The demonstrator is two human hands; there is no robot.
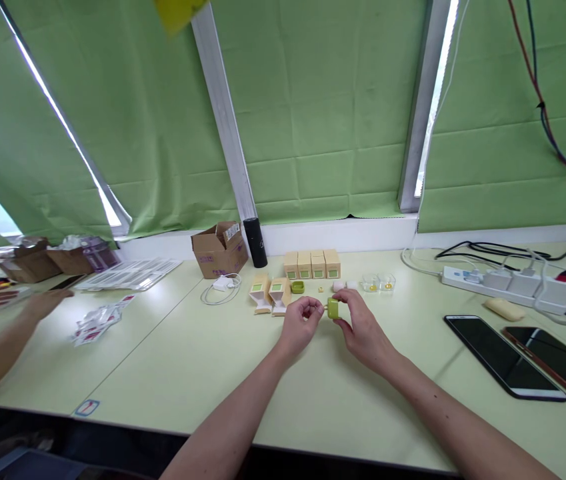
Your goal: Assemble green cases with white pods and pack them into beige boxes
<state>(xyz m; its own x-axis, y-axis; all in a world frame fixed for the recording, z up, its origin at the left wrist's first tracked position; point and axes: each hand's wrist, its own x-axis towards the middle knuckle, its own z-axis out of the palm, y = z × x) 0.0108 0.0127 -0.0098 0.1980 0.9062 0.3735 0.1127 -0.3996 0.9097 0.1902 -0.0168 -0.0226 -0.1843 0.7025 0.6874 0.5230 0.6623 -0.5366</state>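
Observation:
My right hand (pixel 363 327) pinches a small green case (pixel 333 308) just above the pale green table (pixel 203 360). My left hand (pixel 301 321) is closed right beside it, fingertips curled towards the case; what they hold, if anything, is too small to make out. Behind the hands lie two opened beige boxes (pixel 270 293), a green lid (pixel 297 287), a row of several closed beige boxes (pixel 311 264), two small white pieces (pixel 343 285) and two clear cups with yellow bits (pixel 379 284).
A cardboard box (pixel 219 250), a black cylinder (pixel 255 243) and a white cable (pixel 220 289) stand further back. Two phones (pixel 505 357) and a power strip (pixel 507 283) lie on the right. Another person's arms (pixel 7 327) reach over packets (pixel 97 323) on the left.

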